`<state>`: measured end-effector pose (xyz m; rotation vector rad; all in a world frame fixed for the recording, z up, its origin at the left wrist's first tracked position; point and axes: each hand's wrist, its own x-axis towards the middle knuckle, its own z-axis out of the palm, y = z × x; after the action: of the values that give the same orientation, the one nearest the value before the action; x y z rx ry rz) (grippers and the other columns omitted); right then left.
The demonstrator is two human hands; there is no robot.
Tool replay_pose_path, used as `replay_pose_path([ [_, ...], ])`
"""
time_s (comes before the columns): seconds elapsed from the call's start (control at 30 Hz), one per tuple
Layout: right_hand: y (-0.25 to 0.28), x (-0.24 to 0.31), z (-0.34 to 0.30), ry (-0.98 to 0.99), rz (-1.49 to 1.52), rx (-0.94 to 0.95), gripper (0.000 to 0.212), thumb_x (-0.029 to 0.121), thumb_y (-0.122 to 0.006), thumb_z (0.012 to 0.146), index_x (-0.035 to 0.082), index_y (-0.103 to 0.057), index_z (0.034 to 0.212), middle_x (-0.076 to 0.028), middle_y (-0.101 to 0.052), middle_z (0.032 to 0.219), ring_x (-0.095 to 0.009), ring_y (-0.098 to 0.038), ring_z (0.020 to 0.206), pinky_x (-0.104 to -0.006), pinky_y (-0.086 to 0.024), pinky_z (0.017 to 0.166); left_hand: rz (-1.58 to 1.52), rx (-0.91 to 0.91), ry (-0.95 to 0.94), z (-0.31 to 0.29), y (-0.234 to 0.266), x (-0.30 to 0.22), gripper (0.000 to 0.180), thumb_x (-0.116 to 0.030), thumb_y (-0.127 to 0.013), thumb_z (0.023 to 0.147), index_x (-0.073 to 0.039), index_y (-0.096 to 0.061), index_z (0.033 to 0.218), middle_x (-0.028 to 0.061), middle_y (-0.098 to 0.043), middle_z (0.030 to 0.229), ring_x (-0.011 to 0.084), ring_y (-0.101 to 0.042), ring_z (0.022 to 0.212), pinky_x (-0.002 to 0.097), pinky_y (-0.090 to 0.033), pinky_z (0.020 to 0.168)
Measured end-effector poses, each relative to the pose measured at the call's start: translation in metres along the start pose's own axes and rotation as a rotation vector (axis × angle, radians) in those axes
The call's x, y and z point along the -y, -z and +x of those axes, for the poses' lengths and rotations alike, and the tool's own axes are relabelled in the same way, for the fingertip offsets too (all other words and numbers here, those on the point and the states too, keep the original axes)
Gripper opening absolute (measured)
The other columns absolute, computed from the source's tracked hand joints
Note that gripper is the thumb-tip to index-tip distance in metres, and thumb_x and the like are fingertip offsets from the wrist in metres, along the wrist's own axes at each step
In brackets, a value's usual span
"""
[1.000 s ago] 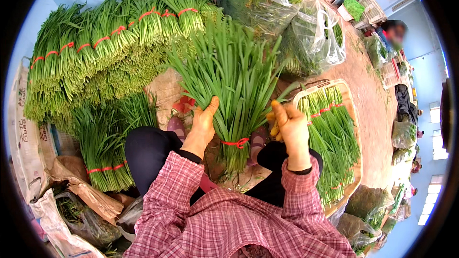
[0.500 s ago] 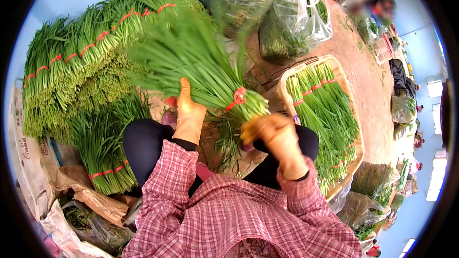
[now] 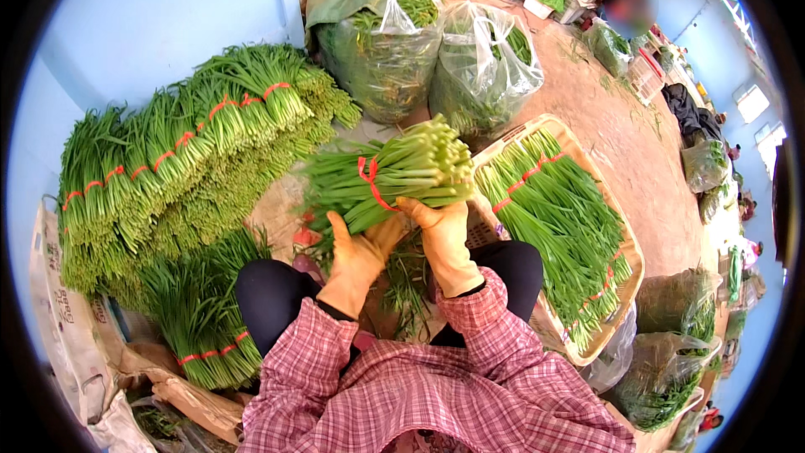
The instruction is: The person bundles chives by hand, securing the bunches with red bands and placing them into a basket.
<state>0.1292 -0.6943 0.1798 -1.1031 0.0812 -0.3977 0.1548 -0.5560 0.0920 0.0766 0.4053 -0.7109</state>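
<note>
Over my lap I hold a bundle of garlic chives (image 3: 423, 159), tied with a red band (image 3: 371, 180). Its pale cut ends point up and to the right, while the leaves trail to the left. My left hand (image 3: 355, 267), in an orange glove, supports it from below with the thumb raised; some of its fingers are hidden beneath. My right hand (image 3: 444, 242), gloved alike, grips the underside near the cut ends. To the right, a tan plastic crate (image 3: 633, 281) holds more banded chives (image 3: 558, 226).
A long stack of banded bundles (image 3: 180, 155) lies along the left, with another bundle (image 3: 201, 319) nearer me. Two plastic bags of greens (image 3: 373, 59) stand at the back. More filled bags (image 3: 658, 373) are at the right. Loose leaves (image 3: 407, 285) lie between my legs.
The bundle has swung from leaves up and left, cut ends low, to cut ends up and right. My right hand has moved left, under it. The view has shifted.
</note>
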Motion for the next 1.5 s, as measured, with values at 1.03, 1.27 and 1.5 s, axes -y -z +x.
replay_pose_path([
  [1.03,0.071,0.012,0.006,-0.110,-0.237,0.135,0.069,0.009,-0.080,0.081,0.000,-0.047,0.141,-0.011,-0.060,0.130,-0.020,-0.058,0.116,-0.0337,-0.047,0.100,1.401,0.177,-0.471,0.002,-0.057,-0.001,0.072,0.000,-0.083,0.075,-0.002,-0.044,0.136,0.0090,-0.062,0.127,0.0190,-0.061,0.113,0.0357,-0.051,0.099],
  [1.27,0.086,0.049,-0.014,-0.112,-0.654,0.035,0.067,0.020,-0.079,0.078,-0.001,-0.053,0.136,-0.017,-0.062,0.129,-0.026,-0.058,0.118,-0.0370,-0.047,0.101,1.675,-0.069,-0.481,-0.032,-0.136,-0.001,0.038,0.000,-0.080,0.076,0.006,-0.065,0.111,0.0127,-0.072,0.103,0.0181,-0.070,0.089,0.0303,-0.057,0.079],
  [1.5,0.063,0.080,-0.035,-0.012,-0.220,0.059,0.090,0.009,-0.088,0.067,0.003,-0.042,0.144,-0.010,-0.053,0.140,-0.022,-0.049,0.129,-0.0366,-0.039,0.110,2.162,0.609,-0.638,-0.018,-0.204,0.062,0.095,-0.002,-0.084,0.057,-0.010,-0.047,0.144,0.0127,-0.066,0.119,0.0253,-0.064,0.110,0.0378,-0.049,0.098],
])
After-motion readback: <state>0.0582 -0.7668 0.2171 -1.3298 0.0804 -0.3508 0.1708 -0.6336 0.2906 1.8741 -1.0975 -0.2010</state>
